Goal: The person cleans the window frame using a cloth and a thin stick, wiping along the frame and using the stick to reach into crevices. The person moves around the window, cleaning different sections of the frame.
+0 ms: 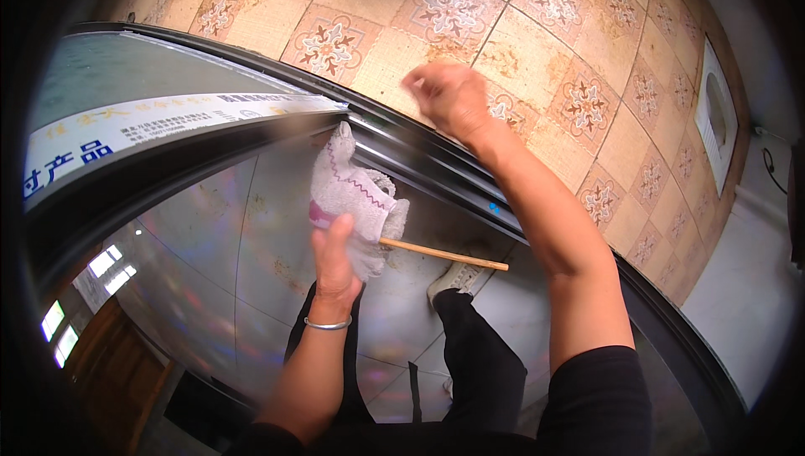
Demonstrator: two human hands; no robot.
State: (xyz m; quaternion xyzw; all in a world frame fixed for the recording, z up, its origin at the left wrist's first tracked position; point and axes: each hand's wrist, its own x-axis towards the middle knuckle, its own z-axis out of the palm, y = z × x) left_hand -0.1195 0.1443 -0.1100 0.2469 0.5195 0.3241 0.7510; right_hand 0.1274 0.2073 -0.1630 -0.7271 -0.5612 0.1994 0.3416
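Observation:
My left hand (336,261), with a silver bangle at the wrist, grips a white terry cloth (352,189) with purple trim. A slim wooden stick (443,253) juts from the cloth towards the right. The cloth's narrow top end is by the corner where the dark door frame (188,170) meets the sliding-door track (427,157). Across the track, my right hand (451,99) hangs above the patterned tiles, blurred, its fingers curled in. I see no object in it.
A printed protective strip (182,115) with writing runs along the door frame, beside a glass pane (144,69). Stained patterned floor tiles (453,9) lie beyond the track. A white squat-toilet pan (723,160) is at far right. My shoe (456,280) stands on grey tiles (277,242).

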